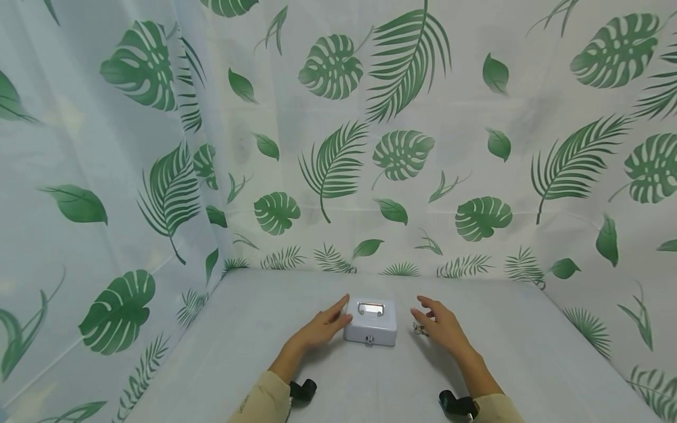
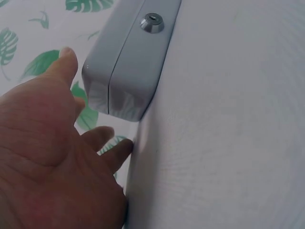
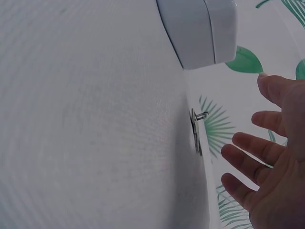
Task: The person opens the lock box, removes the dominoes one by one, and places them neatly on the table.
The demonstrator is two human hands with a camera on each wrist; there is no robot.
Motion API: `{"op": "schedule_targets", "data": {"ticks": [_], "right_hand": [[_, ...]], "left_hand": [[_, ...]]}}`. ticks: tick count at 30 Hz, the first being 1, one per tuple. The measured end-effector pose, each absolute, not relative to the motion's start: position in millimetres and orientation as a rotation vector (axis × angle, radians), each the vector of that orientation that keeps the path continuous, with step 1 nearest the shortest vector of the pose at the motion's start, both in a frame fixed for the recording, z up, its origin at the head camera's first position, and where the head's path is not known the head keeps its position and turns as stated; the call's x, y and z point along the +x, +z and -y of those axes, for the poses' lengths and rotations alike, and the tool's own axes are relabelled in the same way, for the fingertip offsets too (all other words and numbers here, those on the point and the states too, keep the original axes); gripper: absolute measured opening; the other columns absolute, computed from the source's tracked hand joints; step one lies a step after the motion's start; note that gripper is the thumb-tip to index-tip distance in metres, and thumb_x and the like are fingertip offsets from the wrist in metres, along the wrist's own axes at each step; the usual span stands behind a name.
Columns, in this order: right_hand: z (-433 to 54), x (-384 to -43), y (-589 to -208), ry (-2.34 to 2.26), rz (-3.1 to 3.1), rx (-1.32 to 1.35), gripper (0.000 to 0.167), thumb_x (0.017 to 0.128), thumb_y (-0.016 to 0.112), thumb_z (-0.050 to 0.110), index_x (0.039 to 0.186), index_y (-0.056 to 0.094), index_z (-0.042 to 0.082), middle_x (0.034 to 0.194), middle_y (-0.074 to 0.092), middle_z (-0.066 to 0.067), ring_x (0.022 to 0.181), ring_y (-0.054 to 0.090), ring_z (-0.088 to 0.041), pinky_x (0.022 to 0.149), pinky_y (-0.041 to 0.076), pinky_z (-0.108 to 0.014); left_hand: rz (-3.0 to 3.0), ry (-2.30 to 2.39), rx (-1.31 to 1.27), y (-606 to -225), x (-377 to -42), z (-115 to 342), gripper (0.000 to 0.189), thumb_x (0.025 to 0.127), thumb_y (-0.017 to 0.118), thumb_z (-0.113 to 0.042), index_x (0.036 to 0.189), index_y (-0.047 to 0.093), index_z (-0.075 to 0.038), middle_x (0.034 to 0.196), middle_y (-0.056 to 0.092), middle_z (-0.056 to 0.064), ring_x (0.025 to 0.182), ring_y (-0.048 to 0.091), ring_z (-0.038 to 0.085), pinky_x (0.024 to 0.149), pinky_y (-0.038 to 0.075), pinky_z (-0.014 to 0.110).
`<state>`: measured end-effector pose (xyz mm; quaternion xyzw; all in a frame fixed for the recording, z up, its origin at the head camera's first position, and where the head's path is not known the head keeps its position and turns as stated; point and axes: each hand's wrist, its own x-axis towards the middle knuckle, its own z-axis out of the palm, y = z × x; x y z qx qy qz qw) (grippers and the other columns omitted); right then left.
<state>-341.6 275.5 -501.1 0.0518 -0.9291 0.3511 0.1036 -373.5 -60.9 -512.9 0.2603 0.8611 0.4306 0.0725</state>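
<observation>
A small pale cash box (image 1: 372,326) sits closed on the table, with a metal handle (image 1: 371,308) on its lid. Its round key lock (image 2: 152,22) is on the front face, and the keyhole holds no key. Close by the box's left side is my left hand (image 1: 319,326), fingers spread; whether a fingertip touches the box I cannot tell. To the right, my right hand (image 1: 446,329) hovers with loosely bent fingers and an empty palm. Below it, a small set of metal keys (image 3: 196,130) lies on the table, partly hidden by the hand in the head view.
The white-covered table (image 1: 370,388) runs back to a white curtain (image 1: 338,170) printed with green leaves, which also hangs along both sides. Dark wrist-worn devices are at the left wrist (image 1: 303,390) and the right wrist (image 1: 456,404).
</observation>
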Motion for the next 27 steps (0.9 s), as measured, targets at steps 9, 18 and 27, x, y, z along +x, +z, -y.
{"op": "schedule_targets", "data": {"ticks": [9,18,27], "right_hand": [[-278.2,-341.0,-504.1,1.056,2.734,0.151,0.059,0.105,0.06,0.045,0.148,0.055,0.005,0.141,0.062,-0.024,0.109,0.064,-0.029,0.082,0.056,-0.038],[-278.3,-338.7,-503.8,1.073,2.708,0.186,0.029,0.101,0.068,0.02,0.123,0.071,0.001,0.111,0.072,-0.013,0.084,0.056,-0.017,0.067,0.047,-0.027],[-281.1,-342.1,-509.8,1.053,2.804,0.179,0.021,0.096,0.072,0.01,0.115,0.075,0.002,0.103,0.07,-0.009,0.083,0.054,-0.018,0.069,0.046,-0.029]], "left_hand": [[-2.585,1.274,0.823,-512.1,-371.6,59.5,0.066,0.109,0.046,-0.051,0.166,0.028,-0.022,0.17,0.031,0.002,0.158,0.029,0.03,0.127,0.003,0.069],[-2.564,1.27,0.83,-512.6,-370.4,56.0,0.063,0.11,0.043,-0.052,0.166,0.027,-0.027,0.173,0.025,-0.002,0.162,0.021,0.023,0.129,0.0,0.064],[-2.572,1.278,0.819,-516.4,-370.9,56.5,0.063,0.109,0.042,-0.054,0.166,0.027,-0.03,0.173,0.025,-0.003,0.162,0.02,0.022,0.13,0.001,0.062]]}}
